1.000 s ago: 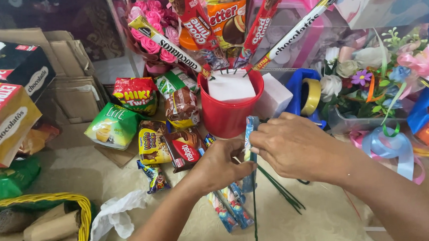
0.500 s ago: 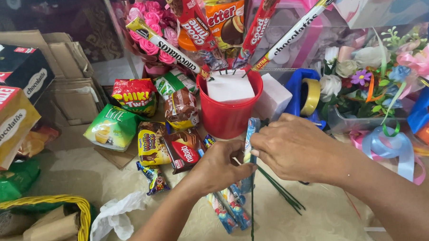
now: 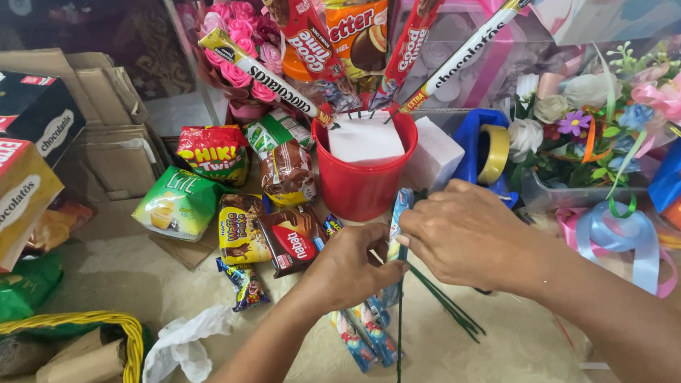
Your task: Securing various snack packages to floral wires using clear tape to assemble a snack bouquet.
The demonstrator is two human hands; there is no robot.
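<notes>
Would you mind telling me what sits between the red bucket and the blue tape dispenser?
In the head view, a white block stands between the red bucket and the blue tape dispenser, close against the bucket's side.

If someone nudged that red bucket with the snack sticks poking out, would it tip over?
Possibly. The red bucket carries long snack packets fanning high above its rim, so it looks top-heavy. The white foam block inside probably adds little weight. Its flat base should resist light nudges.
</notes>
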